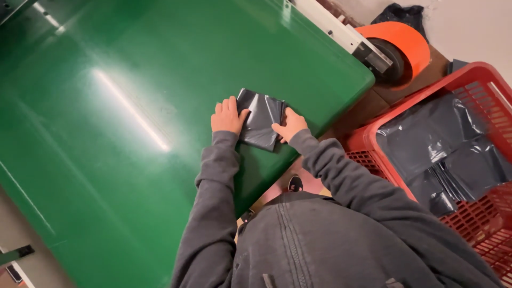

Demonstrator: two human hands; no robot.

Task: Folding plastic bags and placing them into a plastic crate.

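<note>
Dark plastic bags [442,154] in red crate [373,136]; another [260,118] under both hands.

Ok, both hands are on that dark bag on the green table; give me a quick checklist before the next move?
1. Left hand on the dark plastic bag: ok, it rests on its left edge.
2. Right hand on the bag: ok, on its right edge.
3. Bag fully on the green table: ok, near the edge.
4. Bag lying flat: not ok, creased.
5. Red crate within reach: ok, beside the right arm.
6. Bag contents: cannot tell.
</note>
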